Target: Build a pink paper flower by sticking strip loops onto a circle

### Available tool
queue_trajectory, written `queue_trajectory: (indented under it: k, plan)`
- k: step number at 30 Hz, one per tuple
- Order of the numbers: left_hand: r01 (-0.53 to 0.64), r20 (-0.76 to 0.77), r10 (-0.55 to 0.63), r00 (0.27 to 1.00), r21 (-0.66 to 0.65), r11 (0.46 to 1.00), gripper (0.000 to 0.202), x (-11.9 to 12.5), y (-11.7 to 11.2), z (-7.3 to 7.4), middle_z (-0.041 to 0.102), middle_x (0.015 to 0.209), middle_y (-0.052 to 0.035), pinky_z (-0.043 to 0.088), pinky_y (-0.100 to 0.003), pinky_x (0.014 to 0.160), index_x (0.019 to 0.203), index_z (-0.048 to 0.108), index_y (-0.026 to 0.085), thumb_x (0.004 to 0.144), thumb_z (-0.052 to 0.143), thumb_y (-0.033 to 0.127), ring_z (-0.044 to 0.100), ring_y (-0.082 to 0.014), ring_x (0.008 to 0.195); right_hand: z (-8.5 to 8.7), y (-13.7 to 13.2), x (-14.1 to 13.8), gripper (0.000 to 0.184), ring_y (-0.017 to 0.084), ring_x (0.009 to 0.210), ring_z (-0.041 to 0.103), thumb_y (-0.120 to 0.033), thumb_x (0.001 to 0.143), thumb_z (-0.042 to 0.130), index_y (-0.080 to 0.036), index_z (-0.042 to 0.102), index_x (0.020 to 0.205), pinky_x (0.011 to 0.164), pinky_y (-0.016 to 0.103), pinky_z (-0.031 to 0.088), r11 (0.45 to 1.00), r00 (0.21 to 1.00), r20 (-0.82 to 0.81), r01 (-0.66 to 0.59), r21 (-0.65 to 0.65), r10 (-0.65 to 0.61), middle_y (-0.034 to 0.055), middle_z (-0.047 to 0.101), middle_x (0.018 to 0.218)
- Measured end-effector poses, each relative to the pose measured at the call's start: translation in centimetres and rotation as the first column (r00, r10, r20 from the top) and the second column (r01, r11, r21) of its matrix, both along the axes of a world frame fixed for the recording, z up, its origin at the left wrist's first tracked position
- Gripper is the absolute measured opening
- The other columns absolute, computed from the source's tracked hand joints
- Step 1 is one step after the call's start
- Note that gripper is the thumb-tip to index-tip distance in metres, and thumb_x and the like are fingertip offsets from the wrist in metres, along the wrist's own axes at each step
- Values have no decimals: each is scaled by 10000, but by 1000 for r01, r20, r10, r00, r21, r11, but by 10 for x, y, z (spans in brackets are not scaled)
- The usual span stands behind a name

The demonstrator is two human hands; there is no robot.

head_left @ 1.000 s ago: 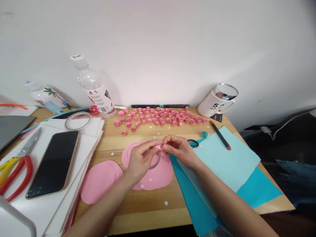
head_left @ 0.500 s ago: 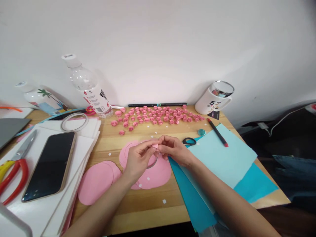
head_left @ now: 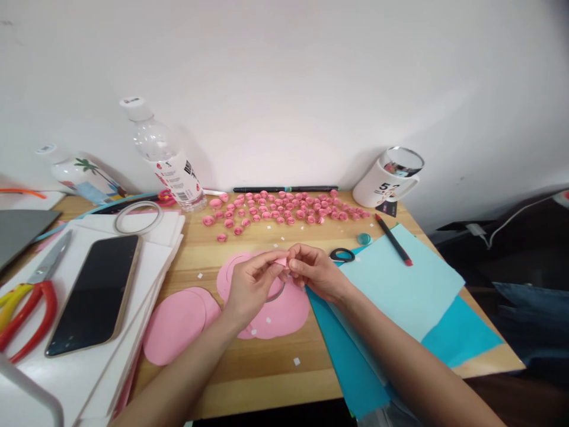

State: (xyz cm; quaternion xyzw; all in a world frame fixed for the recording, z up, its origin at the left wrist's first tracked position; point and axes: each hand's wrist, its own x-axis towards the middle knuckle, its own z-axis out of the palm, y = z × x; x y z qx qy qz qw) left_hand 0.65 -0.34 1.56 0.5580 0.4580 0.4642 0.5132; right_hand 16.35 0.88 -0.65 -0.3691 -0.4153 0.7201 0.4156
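A small piece of pink paper (head_left: 280, 261) is pinched between the fingertips of my left hand (head_left: 253, 284) and my right hand (head_left: 313, 271). Both hands are closed and meet over a pile of pink paper pieces (head_left: 284, 314) with curved edges. My fingers hide part of the held paper, so its full shape does not show. Left of my wrist lie rounded pink paper cutouts (head_left: 175, 329). Beyond the hands, many small rolled pink paper rosettes (head_left: 275, 210) are spread in a band near the wall.
On the left, a phone (head_left: 93, 296), red-and-yellow scissors (head_left: 33, 296) and a tape roll (head_left: 138, 217) rest on white paper. Behind stands a clear bottle (head_left: 169, 160). A white mug (head_left: 384, 178), blue sheets (head_left: 400, 284), a red-tipped pen (head_left: 393, 239) and a black scissor handle (head_left: 342, 255) lie right.
The view has shifted slightly, so objects sit a little further right. My right fingers have changed position slightly on the pink paper; both hands still hold it.
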Motion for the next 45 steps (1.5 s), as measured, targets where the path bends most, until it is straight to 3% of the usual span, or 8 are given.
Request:
queue_trajectory:
  k: [6,9,13,15,17,23,32,45]
  plan:
    - [-21,-13,22,1000,37,999,153,0,-1,-1,679,658,-1,507,-210,616,874,698,179,773,584,185,624,-113,584,-2,0,1,255,65,453,449,-408,768,621,-158,587,730,416,183,352,997,997,64,38,67,-43,-33,524,547]
    - [-60,-42,62,997,51,997,150,0,0,-2,696,709,-12,511,-224,648,882,693,177,778,588,200,633,-120,612,4,-3,0,220,86,493,494,-373,813,565,-164,595,750,467,211,421,950,956,212,141,278,-204,-20,542,570]
    - [-128,-51,131,990,54,990,170,-1,0,-4,712,788,-22,520,-231,675,919,682,176,780,594,218,654,-130,660,10,-9,-1,51,106,586,547,-208,811,558,-187,592,779,548,234,468,673,747,337,194,713,-573,11,603,698]
    - [-135,-71,140,988,72,988,171,-1,0,-4,713,821,-24,520,-229,684,924,680,179,785,591,223,658,-131,685,9,-11,-2,67,114,628,564,-153,806,549,-195,601,804,572,236,477,541,679,351,81,837,-645,22,620,736]
    - [-135,-102,145,984,97,986,168,-1,0,-4,713,828,-21,516,-223,694,924,680,182,789,589,225,655,-129,702,6,-12,-3,103,117,643,578,-135,811,540,-199,612,846,580,235,485,477,660,372,-22,878,-653,29,634,761]
    - [-140,-115,150,982,84,986,158,0,0,-2,717,835,-20,512,-218,715,907,684,182,781,599,223,659,-137,756,0,-13,-5,157,130,698,615,-147,827,534,-216,607,947,647,257,523,502,653,402,-38,864,-642,37,659,832]
    - [-72,-19,71,997,-50,996,185,-2,5,-6,710,749,-6,513,-205,661,930,676,172,764,608,219,649,-112,642,-2,-10,0,159,146,762,632,-116,838,521,-202,623,925,629,242,516,349,565,392,-188,918,-726,65,662,844]
    - [-31,0,31,1000,-98,995,194,1,6,-8,667,649,-3,514,-237,640,918,671,156,759,596,238,622,-122,598,-4,-10,-2,124,149,783,620,-141,851,509,-194,586,933,654,242,512,363,536,435,-241,900,-723,70,642,865]
